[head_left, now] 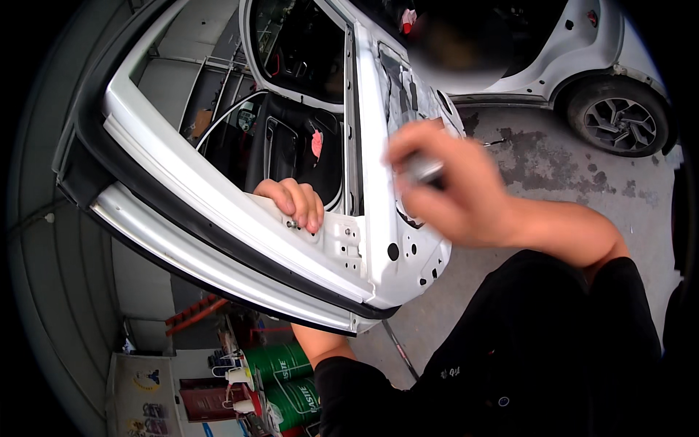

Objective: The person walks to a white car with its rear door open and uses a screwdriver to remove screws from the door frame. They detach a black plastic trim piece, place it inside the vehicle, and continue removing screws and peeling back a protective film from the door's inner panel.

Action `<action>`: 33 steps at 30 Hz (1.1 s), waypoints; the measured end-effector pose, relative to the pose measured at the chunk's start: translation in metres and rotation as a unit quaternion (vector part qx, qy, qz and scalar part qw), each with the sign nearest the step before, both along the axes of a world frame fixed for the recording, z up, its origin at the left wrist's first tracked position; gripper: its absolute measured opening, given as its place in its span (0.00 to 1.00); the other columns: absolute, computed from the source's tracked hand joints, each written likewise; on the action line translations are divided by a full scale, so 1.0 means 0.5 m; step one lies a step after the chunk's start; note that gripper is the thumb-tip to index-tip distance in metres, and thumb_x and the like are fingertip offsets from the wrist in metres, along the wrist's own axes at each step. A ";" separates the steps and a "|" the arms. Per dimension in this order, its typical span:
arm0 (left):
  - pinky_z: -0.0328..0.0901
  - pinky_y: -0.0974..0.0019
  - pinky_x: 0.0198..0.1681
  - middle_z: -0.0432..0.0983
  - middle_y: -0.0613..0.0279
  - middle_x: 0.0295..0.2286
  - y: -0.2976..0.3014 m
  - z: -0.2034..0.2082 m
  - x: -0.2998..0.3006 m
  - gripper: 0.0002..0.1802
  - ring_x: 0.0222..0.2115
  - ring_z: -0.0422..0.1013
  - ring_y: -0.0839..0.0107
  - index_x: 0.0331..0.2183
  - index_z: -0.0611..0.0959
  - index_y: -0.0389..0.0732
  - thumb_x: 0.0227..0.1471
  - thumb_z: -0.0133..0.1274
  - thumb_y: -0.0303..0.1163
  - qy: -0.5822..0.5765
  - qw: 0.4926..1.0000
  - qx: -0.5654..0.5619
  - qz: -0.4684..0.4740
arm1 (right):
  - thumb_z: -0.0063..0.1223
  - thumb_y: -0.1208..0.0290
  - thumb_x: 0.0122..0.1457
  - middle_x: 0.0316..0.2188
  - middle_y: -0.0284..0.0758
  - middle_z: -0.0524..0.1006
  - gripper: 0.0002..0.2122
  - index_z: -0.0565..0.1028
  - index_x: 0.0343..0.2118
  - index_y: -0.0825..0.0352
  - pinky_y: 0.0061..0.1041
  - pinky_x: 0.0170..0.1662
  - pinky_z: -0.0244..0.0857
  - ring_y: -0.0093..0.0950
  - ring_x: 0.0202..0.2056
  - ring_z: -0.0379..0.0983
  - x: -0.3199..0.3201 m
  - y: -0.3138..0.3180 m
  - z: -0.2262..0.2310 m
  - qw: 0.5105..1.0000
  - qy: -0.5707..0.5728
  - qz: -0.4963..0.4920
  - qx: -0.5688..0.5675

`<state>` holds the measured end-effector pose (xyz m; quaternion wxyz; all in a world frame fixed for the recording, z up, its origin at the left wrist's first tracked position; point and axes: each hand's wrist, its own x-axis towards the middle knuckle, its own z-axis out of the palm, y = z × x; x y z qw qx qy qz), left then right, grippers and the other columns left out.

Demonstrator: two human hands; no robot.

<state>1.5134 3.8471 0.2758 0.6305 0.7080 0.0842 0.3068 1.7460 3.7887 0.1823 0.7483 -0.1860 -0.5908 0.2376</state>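
A white car door (380,240) stands in front of me, with its window frame (175,171) reaching to the upper left. My left arm passes below the frame, and my left hand (295,204) curls its fingers over the inner edge of the window's corner, close to a small bolt (293,224). Over the door panel, my right hand (462,186) is closed round a shiny metal tool (424,169). Motion blurs this hand, so the tool's kind and whether it touches the door cannot be made out.
Behind the door is another door with black trim (291,142). A white car with a dark-spoked wheel (617,120) stands at the upper right on a stained concrete floor (542,164). Green drums (291,397) and a red ladder-like frame (195,315) are at the lower left.
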 end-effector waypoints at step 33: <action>0.57 0.65 0.30 0.63 0.61 0.25 0.043 0.003 -0.055 0.15 0.24 0.60 0.69 0.35 0.74 0.37 0.52 0.51 0.40 0.027 0.998 0.055 -0.023 | 0.49 0.75 0.48 0.18 0.34 0.72 0.06 0.70 0.29 0.70 0.19 0.14 0.56 0.18 0.14 0.63 -0.137 0.072 -0.087 0.756 0.066 0.489 -0.430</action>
